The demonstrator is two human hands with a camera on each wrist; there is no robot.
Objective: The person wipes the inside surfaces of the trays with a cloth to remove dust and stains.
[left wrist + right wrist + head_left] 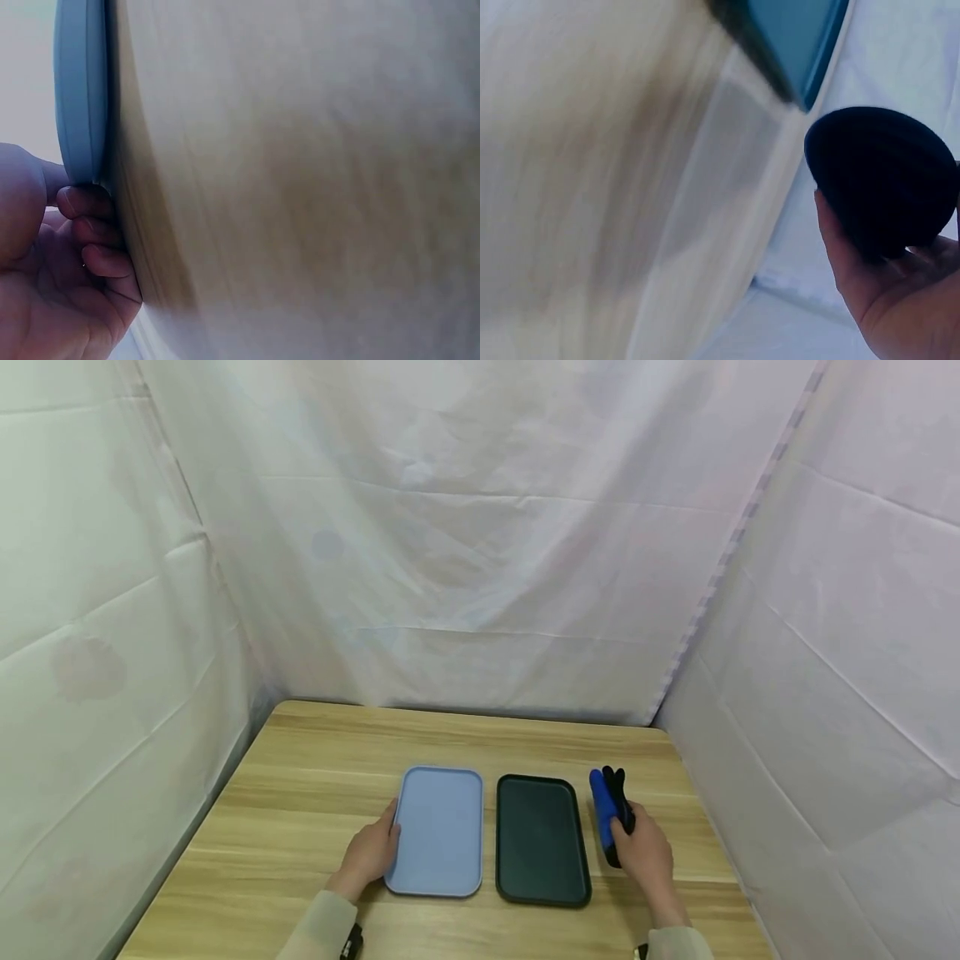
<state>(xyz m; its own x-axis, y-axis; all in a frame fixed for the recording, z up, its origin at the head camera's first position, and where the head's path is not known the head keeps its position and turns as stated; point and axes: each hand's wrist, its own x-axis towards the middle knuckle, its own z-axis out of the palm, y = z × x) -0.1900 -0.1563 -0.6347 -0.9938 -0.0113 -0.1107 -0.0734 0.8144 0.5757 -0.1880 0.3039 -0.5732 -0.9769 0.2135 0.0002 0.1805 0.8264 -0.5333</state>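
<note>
A light blue rectangular tray (439, 831) lies on the wooden table, left of a dark green tray (542, 843). My left hand (372, 850) holds the blue tray by its left edge. In the left wrist view the fingers (91, 231) curl in at the tray's rim, close to the tabletop. At the right, my right hand (647, 852) grips a blue and black glove (602, 806), its finger tips pointing away from me. Seen from the right wrist, the glove's dark rounded end (885, 176) sits within the hand, and part of the grip is hidden.
The wooden table (315, 777) has a rounded far edge. White cloth hangs behind it (465, 568) and on both sides. Table surface shows between the two trays, which lie side by side with a narrow gap.
</note>
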